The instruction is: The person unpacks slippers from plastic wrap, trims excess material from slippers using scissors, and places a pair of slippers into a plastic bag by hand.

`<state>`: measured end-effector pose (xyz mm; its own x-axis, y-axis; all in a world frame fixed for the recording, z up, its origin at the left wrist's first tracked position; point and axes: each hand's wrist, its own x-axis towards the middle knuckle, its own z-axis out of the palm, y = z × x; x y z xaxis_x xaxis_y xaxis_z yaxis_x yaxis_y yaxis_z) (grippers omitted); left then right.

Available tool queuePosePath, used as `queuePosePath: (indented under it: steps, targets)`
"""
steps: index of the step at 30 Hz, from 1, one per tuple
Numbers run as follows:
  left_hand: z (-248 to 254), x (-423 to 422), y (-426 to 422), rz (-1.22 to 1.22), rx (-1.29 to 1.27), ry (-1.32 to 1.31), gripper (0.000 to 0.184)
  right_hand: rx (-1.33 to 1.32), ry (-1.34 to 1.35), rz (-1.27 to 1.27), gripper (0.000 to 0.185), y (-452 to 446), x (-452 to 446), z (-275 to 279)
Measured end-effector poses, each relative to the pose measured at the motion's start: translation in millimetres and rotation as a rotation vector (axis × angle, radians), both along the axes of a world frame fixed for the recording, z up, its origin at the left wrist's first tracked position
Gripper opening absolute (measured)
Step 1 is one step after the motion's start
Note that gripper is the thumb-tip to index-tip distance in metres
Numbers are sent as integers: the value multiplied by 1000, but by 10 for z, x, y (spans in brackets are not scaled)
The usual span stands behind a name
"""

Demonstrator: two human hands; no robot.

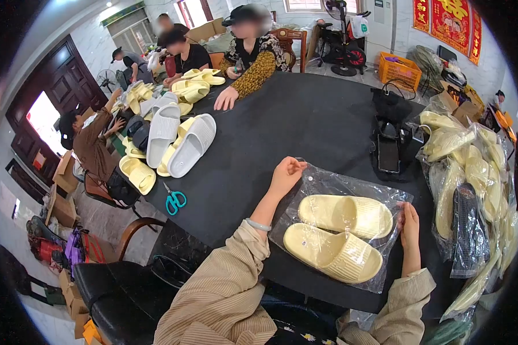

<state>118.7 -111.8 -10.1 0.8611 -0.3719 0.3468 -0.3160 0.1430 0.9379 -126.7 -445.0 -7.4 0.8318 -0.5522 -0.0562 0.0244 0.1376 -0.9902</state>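
Observation:
A pair of pale yellow slippers (334, 253) lies side by side inside a clear plastic bag (328, 183) on the black table. At the bag's upper left corner, my left hand (288, 173) pinches the plastic between thumb and fingers. My right hand (409, 224) grips the bag's right edge, its fingers partly behind the film. Left of my left arm lie teal-handled scissors (175, 201). Beyond them sits a pile of unbagged slippers, with a grey slipper (193, 146) nearest.
Bagged slippers (477, 172) are heaped along the right edge. A phone (388, 155) and a black bag (392, 103) lie at the right back of the table (293, 115). Several people sit around the far and left sides; one co-worker's hand (226, 98) rests on the table.

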Motion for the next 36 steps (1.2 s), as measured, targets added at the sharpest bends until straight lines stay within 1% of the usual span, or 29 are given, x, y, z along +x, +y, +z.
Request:
queuePosePath:
  steps: [2,3,5,6,8,9,11,12,14,15,17,18,20,23,27,30,33,35,36]
  targets:
    - [2,-36,-53,-32,-107,-38,17,-6,0,7,31,-1,3,4]
    - [5,-49,-48,-35,-105,-38,17,-14,1,16,31,2,3,6]
    - [80,-97,-8,-12,253,-2,19,-19,7,5,31,27,5,23]
    - [123,-110,3,-14,255,-3,19,-25,14,-1,31,29,4,29]
    - [158,-105,22,16,534,-41,24,-33,9,9,31,-3,8,-4]
    - [170,-109,16,13,536,-44,24,-41,5,23,32,-16,6,-17]
    - [161,-119,4,-119,415,73,31,-43,7,6,31,18,2,18]
    - [148,-138,-12,-122,416,71,31,-46,10,-6,31,30,-1,31]
    - [38,-150,-57,-227,257,75,31,-36,10,1,31,19,3,21]
    - [-8,-138,-76,-228,257,74,31,-27,11,11,31,13,7,14]
    - [-18,-147,-93,-261,340,-58,29,-36,3,14,31,10,4,0]
    - [-23,-147,-86,-261,340,-57,29,-45,-5,18,31,10,4,-5]
    - [62,-188,-69,-243,454,-128,29,-46,6,16,31,25,2,19]
    - [85,-189,-64,-277,475,-69,27,-57,12,21,31,27,-3,26]
    - [109,-213,-71,-253,503,-104,28,-48,9,39,31,14,-1,27]
    - [145,-234,-73,-286,496,-78,28,-53,-3,19,31,47,-6,47]
    - [189,-261,-63,-358,552,-68,29,-46,-4,30,31,16,4,10]
    - [166,-313,-134,-299,535,-496,30,-42,10,24,31,34,13,56]
    - [159,-388,-169,-261,532,-554,32,-41,24,25,31,36,-14,78]
